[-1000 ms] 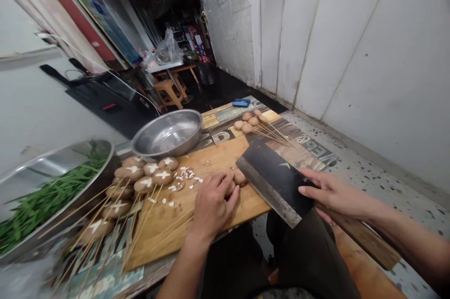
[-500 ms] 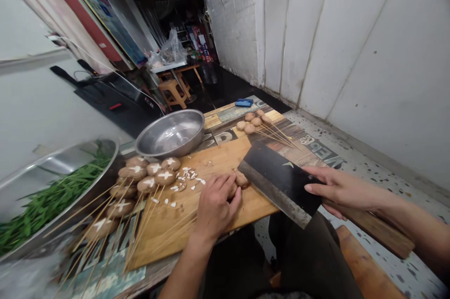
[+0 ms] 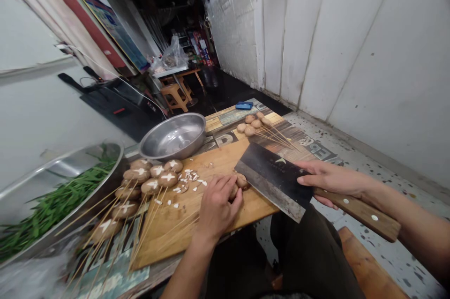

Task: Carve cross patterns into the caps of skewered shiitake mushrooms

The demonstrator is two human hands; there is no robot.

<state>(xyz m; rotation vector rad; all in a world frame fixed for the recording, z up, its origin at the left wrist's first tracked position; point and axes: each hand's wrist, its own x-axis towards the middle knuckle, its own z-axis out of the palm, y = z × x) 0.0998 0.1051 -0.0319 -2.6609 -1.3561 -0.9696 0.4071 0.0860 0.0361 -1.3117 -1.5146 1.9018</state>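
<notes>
My left hand (image 3: pixel 218 205) presses down on brown mushrooms (image 3: pixel 241 181) threaded on a skewer on the wooden cutting board (image 3: pixel 211 168), fingers curled over them. My right hand (image 3: pixel 330 178) grips a dark cleaver (image 3: pixel 272 178) by its wooden handle, forefinger laid along the blade. The blade's edge hangs just right of the mushrooms, tilted. To the left lie several skewered mushrooms (image 3: pixel 151 178) with white cross cuts, and white trimmings (image 3: pixel 186 179) are scattered beside them.
An empty steel bowl (image 3: pixel 174 136) stands behind the board. A large steel tray with green stalks (image 3: pixel 49 198) sits at the left. More skewered mushrooms (image 3: pixel 253 123) lie at the far end, near a blue object (image 3: pixel 243 105). A white wall runs along the right.
The cleaver has shifted a little left toward the mushrooms and its handle has risen into fuller view. My left hand stays on the skewered mushrooms.
</notes>
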